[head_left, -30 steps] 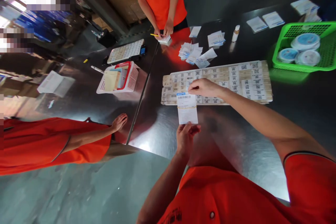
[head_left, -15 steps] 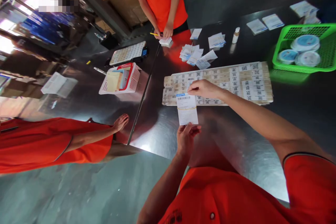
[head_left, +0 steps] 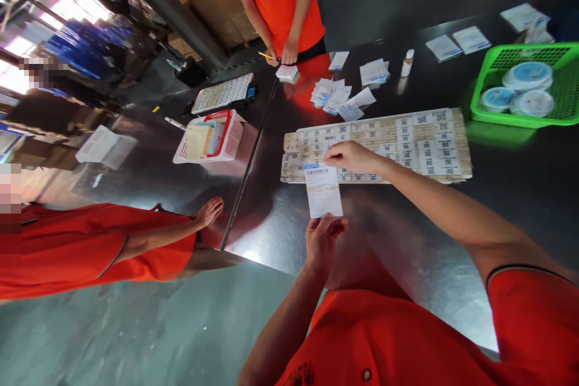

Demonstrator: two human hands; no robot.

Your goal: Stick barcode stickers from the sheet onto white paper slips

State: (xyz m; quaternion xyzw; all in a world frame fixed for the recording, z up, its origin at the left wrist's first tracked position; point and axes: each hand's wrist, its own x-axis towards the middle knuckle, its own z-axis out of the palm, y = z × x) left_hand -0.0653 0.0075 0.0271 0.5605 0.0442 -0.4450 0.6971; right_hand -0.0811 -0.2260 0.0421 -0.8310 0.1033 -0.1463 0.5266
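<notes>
A white bundle of paper slips (head_left: 324,190), with a blue strip and a barcode at its top and a yellow rubber band around its middle, is held just over the front edge of a long board covered with QR code labels (head_left: 407,145). My left hand (head_left: 322,241) grips the bundle's bottom edge between thumb and fingers. At its top right corner, my right hand (head_left: 350,155) is closed in a pinch, the wrist passing over the board. Its fingertips partly cover that corner.
Loose slips (head_left: 337,96) and a small bottle (head_left: 407,63) lie beyond the board. A green basket (head_left: 502,117) with round tubs stands right; a pink-white basket (head_left: 233,139) stands left. Across the table, a co-worker's hands (head_left: 283,54) hold a yellow pencil-like tool. Another person's hand (head_left: 210,211) rests at left.
The view has shifted slightly. Both of my hands keep their places on the bundle of paper slips.
</notes>
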